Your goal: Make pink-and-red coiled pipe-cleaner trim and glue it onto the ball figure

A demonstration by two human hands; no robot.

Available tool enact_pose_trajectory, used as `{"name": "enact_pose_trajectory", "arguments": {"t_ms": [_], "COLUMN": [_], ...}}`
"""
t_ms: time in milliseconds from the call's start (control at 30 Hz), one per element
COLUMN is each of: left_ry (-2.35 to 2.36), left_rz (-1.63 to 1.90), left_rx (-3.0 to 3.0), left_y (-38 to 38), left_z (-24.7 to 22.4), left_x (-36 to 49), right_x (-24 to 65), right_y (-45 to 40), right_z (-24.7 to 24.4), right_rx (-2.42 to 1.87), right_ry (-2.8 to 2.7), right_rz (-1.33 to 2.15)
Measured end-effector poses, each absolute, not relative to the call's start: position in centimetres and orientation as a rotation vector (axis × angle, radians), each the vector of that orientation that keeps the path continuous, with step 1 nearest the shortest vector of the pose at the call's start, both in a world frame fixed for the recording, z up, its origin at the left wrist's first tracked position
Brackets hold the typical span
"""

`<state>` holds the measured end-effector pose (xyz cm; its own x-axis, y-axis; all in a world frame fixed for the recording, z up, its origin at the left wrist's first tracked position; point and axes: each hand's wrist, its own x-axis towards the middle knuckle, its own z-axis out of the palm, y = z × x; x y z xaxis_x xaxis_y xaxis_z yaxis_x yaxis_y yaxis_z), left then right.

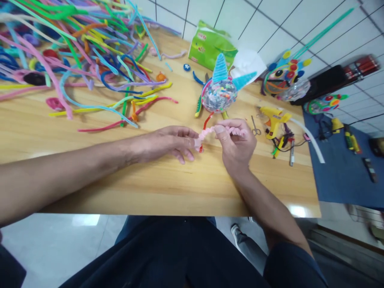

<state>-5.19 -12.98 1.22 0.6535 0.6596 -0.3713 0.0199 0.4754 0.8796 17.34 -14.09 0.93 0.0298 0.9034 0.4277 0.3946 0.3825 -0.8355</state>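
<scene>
Between my hands stretches a pink pipe cleaner (207,133), wound into a loose coil. My left hand (177,143) pinches its left end between thumb and fingers, where a bit of red pipe cleaner (201,149) pokes out below. My right hand (238,146) is closed on the coil farther right, and its end shows over the fingers. Just beyond, a clear ball stuffed with colourful bits (219,96) bears two light-blue wound ears (220,69). A red strand (207,120) runs from near the ball down to the coil.
A heap of pipe cleaners (90,60) covers the table's left. Behind the ball stands a green tissue pack (211,46); pliers (198,106) lie beside it. To the right are small scissors (256,126), a yellow glue gun (274,118) and another decorated piece (285,76).
</scene>
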Motion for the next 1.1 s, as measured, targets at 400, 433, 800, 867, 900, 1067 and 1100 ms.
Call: {"name": "enact_pose_trajectory", "arguments": {"t_ms": [400, 433, 800, 867, 900, 1067, 1100], "left_ry": [0.761, 0.786, 0.939, 0.951, 0.958, 0.991, 0.996], "left_rz": [0.564, 0.581, 0.662, 0.643, 0.631, 0.588, 0.584], "left_rx": [0.662, 0.658, 0.940, 1.039, 1.084, 1.197, 1.209], "left_y": [-14.0, -14.1, -15.0, -15.1, -15.1, -15.0, -15.0], "left_z": [1.5, 1.6, 1.3, 1.4, 1.4, 1.3, 1.3], "left_x": [-4.3, -4.2, -4.1, -4.3, -4.4, -4.6, -4.6], "right_x": [17.0, 17.0, 17.3, 17.4, 17.5, 17.8, 17.8], "right_y": [-14.1, -14.0, -13.6, -13.5, -13.4, -13.2, -13.1], "right_z": [0.9, 0.7, -0.2, -0.2, -0.3, -0.1, 0.0], "right_rx": [-1.176, -1.169, -1.250, -1.273, -1.285, -1.301, -1.300], "right_ry": [-1.491, -1.467, -1.417, -1.421, -1.432, -1.458, -1.449], "right_rz": [0.941, 0.970, 1.108, 1.106, 1.098, 1.119, 1.142]}}
